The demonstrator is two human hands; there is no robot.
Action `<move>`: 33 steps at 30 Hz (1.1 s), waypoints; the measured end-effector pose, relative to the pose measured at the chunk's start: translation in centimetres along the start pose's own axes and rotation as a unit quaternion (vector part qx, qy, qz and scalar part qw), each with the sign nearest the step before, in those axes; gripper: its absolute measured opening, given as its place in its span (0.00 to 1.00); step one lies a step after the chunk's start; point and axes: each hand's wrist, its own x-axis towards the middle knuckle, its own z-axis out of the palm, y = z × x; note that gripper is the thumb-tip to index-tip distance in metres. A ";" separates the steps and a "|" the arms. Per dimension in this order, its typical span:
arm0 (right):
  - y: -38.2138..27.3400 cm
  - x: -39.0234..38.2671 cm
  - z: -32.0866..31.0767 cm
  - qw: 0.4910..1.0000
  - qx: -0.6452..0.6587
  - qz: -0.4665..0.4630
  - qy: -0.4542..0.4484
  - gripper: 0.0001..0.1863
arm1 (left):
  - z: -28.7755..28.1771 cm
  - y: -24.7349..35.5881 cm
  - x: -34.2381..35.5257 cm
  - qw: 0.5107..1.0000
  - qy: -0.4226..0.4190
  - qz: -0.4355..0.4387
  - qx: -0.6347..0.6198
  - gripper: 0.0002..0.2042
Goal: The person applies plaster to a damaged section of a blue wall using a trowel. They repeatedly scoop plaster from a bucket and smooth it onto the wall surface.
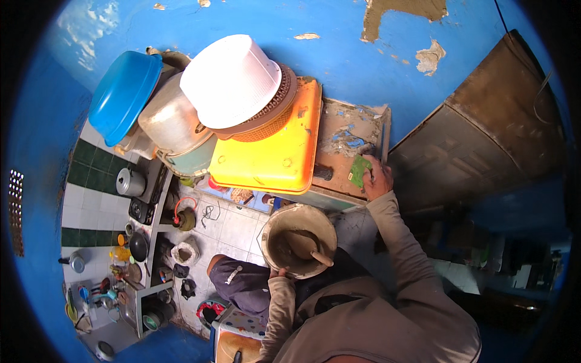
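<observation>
My left hand (281,274) grips the near rim of a mud-stained bucket (330,233) in front of my body. Inside the bucket lies a trowel with a wooden handle (322,259), its blade in grey-brown mortar. My right hand (379,179) is closed around the edge of a flat green piece (359,170), whose kind I cannot make out. That hand is over the right end of a worn wooden cabinet top (336,158), which has crumbs of plaster scattered at the back. A dark, small block (323,172) rests beside the yellow tub.
An upturned yellow tub (260,162) carries a brown basket (266,124) and a white basin (227,81). Left of these are metal pots (172,115) and a blue tub (124,94). Bare patches (402,13) mark the blue wall. A brown door (478,133) stands at right; kitchen shelves (142,287) at left.
</observation>
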 end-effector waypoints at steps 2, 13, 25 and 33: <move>0.3 -0.1 0.5 0.999 -0.023 -0.013 0.046 0.20 | -0.6 -0.7 1.4 0.999 -0.011 -0.010 0.036 0.23; -0.2 0.2 0.3 1.000 -0.009 -0.015 0.004 0.16 | -0.9 -1.4 4.2 0.998 -0.029 -0.038 0.031 0.25; -2.2 0.6 -0.5 0.999 -0.035 -0.012 -0.007 0.22 | -0.5 -1.2 3.9 0.994 -0.030 -0.070 0.079 0.25; -2.1 1.1 0.1 0.999 0.037 0.022 -0.031 0.20 | 0.6 -0.5 3.7 0.992 0.008 -0.121 0.034 0.27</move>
